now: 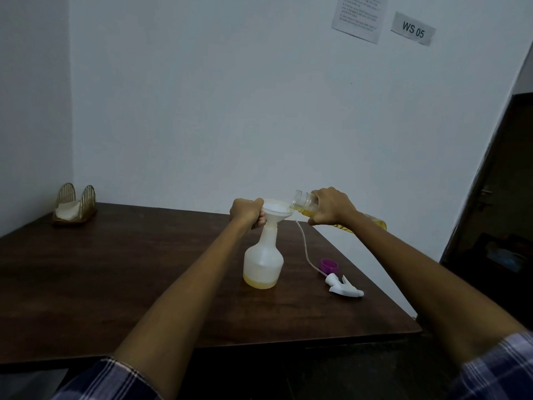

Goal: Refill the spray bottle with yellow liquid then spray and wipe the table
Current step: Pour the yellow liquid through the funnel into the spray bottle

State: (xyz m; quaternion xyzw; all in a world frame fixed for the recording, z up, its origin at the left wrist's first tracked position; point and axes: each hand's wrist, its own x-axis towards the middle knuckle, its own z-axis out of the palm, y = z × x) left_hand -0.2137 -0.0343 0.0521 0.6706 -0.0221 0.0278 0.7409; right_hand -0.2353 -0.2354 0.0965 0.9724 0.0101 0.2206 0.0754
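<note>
Spray bottle (264, 262) stands upright mid-bench, a little yellow liquid at its bottom. My left hand (246, 212) has its grip clenched round the white funnel (275, 211) in its neck. My right hand (331, 207) grasps a tilted clear bottle (305, 202), mouth over the funnel. Nearer right on the bench (115, 269) lie the trigger head (343, 286) and a purple cap (329, 265).

Dim, bluish, soft picture with wide-angle bending at the edges.

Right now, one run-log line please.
step: refilling | left hand: holds funnel on spray bottle | right hand: tips refill bottle | sprayer head: off, on table
</note>
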